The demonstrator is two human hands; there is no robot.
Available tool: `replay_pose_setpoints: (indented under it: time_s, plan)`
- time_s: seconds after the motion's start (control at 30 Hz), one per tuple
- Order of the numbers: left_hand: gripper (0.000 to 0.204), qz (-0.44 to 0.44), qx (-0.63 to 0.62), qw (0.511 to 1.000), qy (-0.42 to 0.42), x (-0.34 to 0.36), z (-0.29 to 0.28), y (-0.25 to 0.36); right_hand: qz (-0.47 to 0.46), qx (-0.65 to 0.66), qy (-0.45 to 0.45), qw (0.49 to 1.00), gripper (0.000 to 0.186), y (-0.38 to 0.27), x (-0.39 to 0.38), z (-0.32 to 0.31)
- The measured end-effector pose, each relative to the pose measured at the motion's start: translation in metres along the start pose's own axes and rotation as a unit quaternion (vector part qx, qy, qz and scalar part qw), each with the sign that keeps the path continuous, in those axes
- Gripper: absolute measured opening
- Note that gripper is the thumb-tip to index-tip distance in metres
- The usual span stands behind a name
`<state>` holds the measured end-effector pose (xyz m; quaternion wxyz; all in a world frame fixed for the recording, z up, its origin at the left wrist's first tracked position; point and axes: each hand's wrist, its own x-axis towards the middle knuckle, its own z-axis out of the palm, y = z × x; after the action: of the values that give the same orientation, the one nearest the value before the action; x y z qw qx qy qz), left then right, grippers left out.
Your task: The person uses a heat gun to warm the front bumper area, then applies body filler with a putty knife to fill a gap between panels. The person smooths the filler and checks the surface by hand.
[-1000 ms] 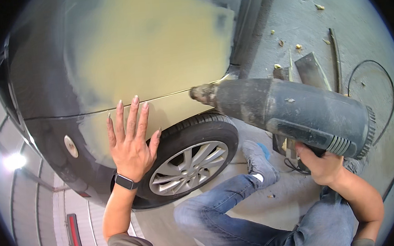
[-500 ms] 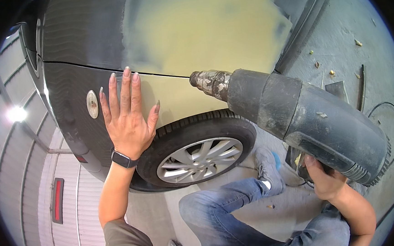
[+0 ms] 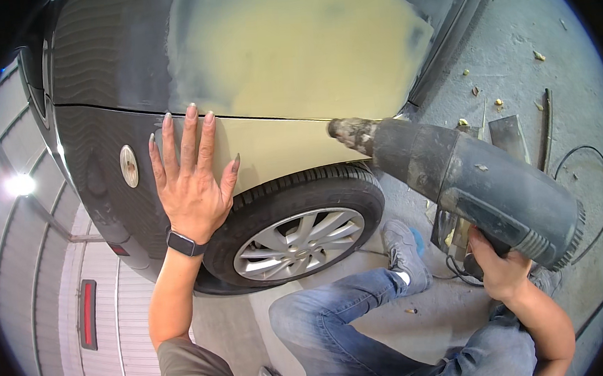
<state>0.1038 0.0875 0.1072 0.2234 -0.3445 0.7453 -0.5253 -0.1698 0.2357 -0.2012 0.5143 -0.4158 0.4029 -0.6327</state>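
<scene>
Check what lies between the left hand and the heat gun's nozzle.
Head view: just the car's yellowish panel and its dark seam, between left hand and nozzle.

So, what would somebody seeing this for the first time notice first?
Probably the bulky, dark heat gun right of centre, held in the right grip, its nozzle pointing toward the car. Next, the big pale yellow patch at top middle. Left of centre, the left grip is spread open beside the wheel.
</scene>
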Motion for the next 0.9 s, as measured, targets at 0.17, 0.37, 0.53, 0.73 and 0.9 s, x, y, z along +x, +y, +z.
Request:
replay_pose_setpoints:
  time_s: [0.17, 0.37, 0.53, 0.73, 0.9]
  plan:
    - [0.069, -0.004, 0.002, 1.000, 0.010, -0.003, 0.000, -0.003, -0.081, -0.021, -0.032, 0.996, 0.022, -0.011, 0.009, 0.003]
    - [0.071, -0.052, -0.033, 0.997, -0.036, -0.041, -0.001, -0.004, -0.143, -0.063, -0.029, 0.987, 0.029, -0.021, 0.018, 0.016]
    - [0.042, 0.017, -0.274, 0.959, 0.072, -0.111, -0.024, 0.061, -0.275, -0.192, -0.069, 0.940, 0.032, -0.030, 0.028, 0.030]
    - [0.024, 0.061, -0.550, 0.833, -0.022, -0.155, -0.063, 0.133, -0.298, -0.231, -0.100, 0.921, 0.025, -0.044, 0.032, 0.047]
    - [0.013, 0.133, -0.598, 0.789, -0.039, -0.138, -0.081, 0.152, -0.299, -0.362, -0.097, 0.878, 0.020, -0.082, 0.031, 0.063]
